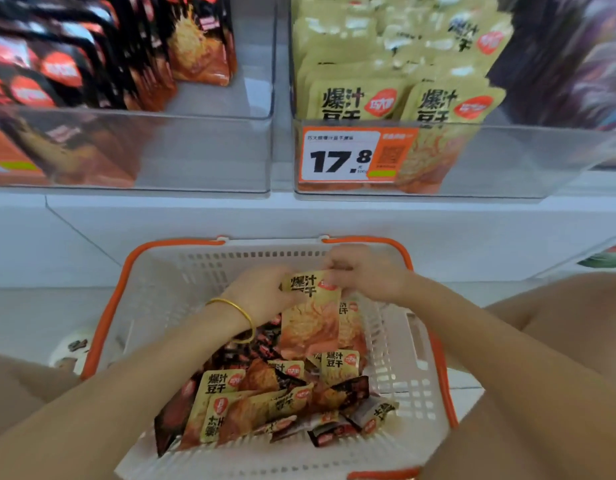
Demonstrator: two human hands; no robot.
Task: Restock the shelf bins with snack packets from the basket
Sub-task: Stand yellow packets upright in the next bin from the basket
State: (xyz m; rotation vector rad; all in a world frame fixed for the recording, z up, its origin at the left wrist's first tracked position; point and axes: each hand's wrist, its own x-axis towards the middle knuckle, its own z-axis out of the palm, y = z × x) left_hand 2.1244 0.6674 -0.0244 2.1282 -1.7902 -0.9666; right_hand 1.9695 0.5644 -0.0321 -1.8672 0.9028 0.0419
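**Q:** What do the hands hold?

**A:** My left hand [261, 292] and my right hand [365, 275] are both clamped on one yellow packet [310, 317]. The left grips its upper left edge; the right pinches its upper right corner. The hands are close together, with only the packet's top strip between them. A gold bangle [238, 311] sits on my left wrist.

**Q:** Where is that packet?

**A:** It is in the far half of the basket [182, 285], upright, with its print facing me. I cannot tell whether its lower end rests on the packets under it.

**Q:** And the other stock?

**A:** A heap of loose packets [251, 403], yellow and black mixed, covers the middle and near side of the basket, lying at all angles. The basket is white with an orange rim.

On the shelf [299, 220] beyond it, two clear bins stand side by side at the front edge. The left bin [195, 150] holds black packets [67, 64] in standing rows, towards its left side. The right bin [524, 161] holds yellow packets [362, 98] with the same print as mine, also towards its left side. A price tag [341, 157] reading 17.8 is fixed at the left end of that bin's front wall.
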